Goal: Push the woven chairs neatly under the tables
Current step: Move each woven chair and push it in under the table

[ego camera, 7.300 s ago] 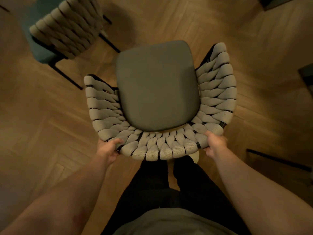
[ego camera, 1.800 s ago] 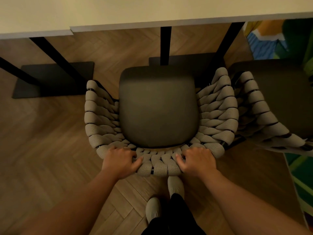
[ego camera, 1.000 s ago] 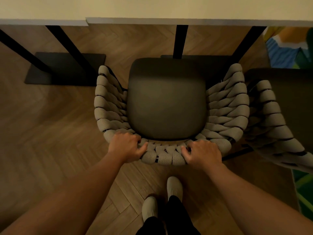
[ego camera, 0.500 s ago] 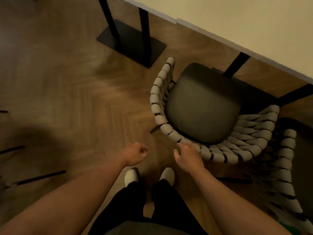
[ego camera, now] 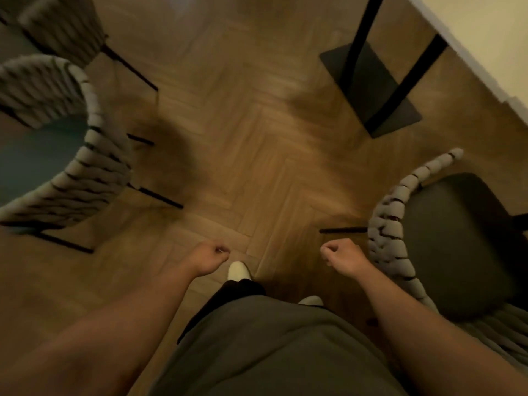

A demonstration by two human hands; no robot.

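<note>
- A wooden herringbone floor [ego camera: 257, 138] fills the view under dim warm light; much of the picture is blurred.
- The left hand [ego camera: 210, 258] is held out over the floor, fingers curled into a fist with nothing in it.
- The right hand [ego camera: 343, 257] is level with it and apart from it. It is also a closed fist holding nothing.
- Just beside the right hand, on its outer side, stands a dark-seated chair [ego camera: 445, 238]. Its woven back [ego camera: 388, 232] curves closest to the knuckles but does not touch them.
- Far ahead of the right hand, a pale table [ego camera: 485, 38] cuts across the upper corner on black legs [ego camera: 363, 38] that rise from a flat base plate [ego camera: 371, 90].
- The seat's far side runs off the frame, so I cannot tell whether it reaches under the table.
- Well away from the left hand, on its outer side and ahead, a teal-seated chair [ego camera: 34, 164] stands on the open floor.
- Beyond that is a third woven chair [ego camera: 63, 27], which is too smeared to read.
- Between the two fists and a little below them is a pale shoe [ego camera: 238, 271].
- A second shoe [ego camera: 311, 300] peeks out nearer the right forearm.
</note>
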